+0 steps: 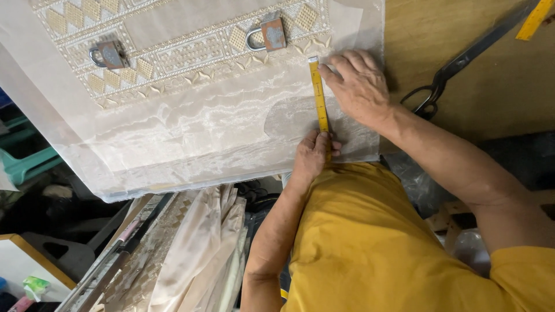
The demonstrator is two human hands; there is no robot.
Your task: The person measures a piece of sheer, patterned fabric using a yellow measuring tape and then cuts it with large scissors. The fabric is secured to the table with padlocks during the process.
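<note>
A yellow measuring tape (318, 92) lies straight across sheer beige fabric (191, 133) near the fabric's right edge. My left hand (312, 155) pinches the tape's near end at the table edge. My right hand (358, 85) lies flat on the fabric, its fingertips pinning the tape's far end. The fabric carries a gold embroidered band (173, 55). Two padlocks rest on that band as weights, one at the left (108, 55) and one nearer my right hand (269, 33).
Large black scissors (448, 72) lie on the wooden table (462, 34) to the right of my right hand. A yellow ruler (535, 18) sits at the top right corner. Folded pale fabrics (196, 248) hang below the table edge, and a teal plastic stool (26, 164) stands at the left.
</note>
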